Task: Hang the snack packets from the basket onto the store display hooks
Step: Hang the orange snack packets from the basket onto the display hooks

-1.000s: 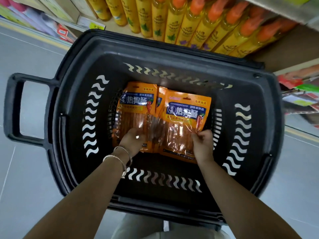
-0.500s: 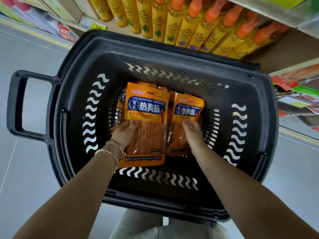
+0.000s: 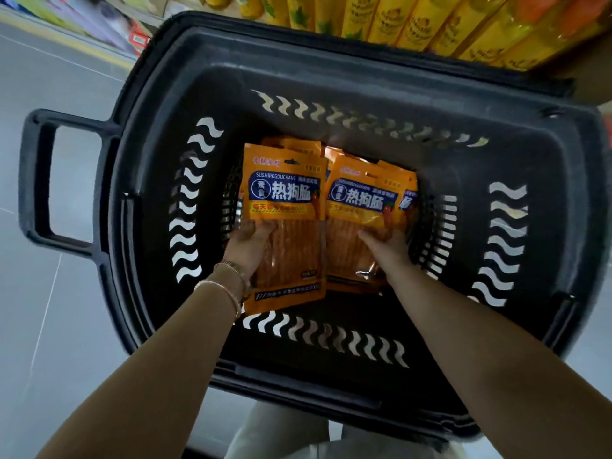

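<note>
Both arms reach down into the black basket, which sits on the grey floor just in front of a shelf of yellow bottles, with its carry handle sticking out to the person's left. The left grip, with bracelets at the wrist, is closed round the lower left edge of the near packet. Its fingers are tucked behind and the packet is tipped up with its printed face to the camera, probably so that the hang-hole at the top comes free first. The right grip lies on the clear window of the second packet with fingers curled over its right side, and it appears to be pinching that packet, perhaps with another behind it, though the fingertips are hidden. More orange packets stand behind these two against the far wall, so the basket holds a good part of the stock. The two held packets are inside the basket, below its rim, just beside one another with edges overlapping. No display hooks are in view, so hanging has not begun for these. Taking one in each grip would likely save a trip, but the slick film could slide if lifted by a corner.
</note>
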The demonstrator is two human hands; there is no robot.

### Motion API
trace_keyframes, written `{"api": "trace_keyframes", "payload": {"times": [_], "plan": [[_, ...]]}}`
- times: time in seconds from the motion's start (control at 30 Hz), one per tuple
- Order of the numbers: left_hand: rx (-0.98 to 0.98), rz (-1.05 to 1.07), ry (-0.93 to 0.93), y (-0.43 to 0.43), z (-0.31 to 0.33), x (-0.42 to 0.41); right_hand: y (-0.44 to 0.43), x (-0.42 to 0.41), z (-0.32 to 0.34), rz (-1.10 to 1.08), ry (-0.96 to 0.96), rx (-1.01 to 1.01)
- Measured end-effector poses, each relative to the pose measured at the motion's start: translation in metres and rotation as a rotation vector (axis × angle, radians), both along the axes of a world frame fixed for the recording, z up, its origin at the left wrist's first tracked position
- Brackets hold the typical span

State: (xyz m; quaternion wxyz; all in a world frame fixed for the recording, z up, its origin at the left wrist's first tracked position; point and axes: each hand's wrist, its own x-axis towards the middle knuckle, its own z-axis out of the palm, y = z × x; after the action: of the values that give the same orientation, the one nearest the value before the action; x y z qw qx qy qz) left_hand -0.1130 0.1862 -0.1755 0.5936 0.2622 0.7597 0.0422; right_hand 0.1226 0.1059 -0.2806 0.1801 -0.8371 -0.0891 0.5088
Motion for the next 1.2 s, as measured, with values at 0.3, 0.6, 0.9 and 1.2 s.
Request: {"api": "trace_keyframes", "payload": {"times": [0.3,0.6,0.9,1.2], "plan": [[0.095,-0.064,0.138,0.007,0.051,0.016,0.001,-0.002,0.078,-0.06,0.158,0.207],[0.24,-0.334,0.045,-0.008,0.144,0.037,-0.028,0.023,0.226,0.247,-0.252,0.428],[0.615,-0.489,-0.166,-0.023,0.254,0.12,-0.087,0.089,0.348,-0.115,-0.447,0.705],[1.028,-0.534,-0.317,-0.054,0.362,0.257,-0.135,0.218,0.466,-0.044,-0.794,1.069]]}}
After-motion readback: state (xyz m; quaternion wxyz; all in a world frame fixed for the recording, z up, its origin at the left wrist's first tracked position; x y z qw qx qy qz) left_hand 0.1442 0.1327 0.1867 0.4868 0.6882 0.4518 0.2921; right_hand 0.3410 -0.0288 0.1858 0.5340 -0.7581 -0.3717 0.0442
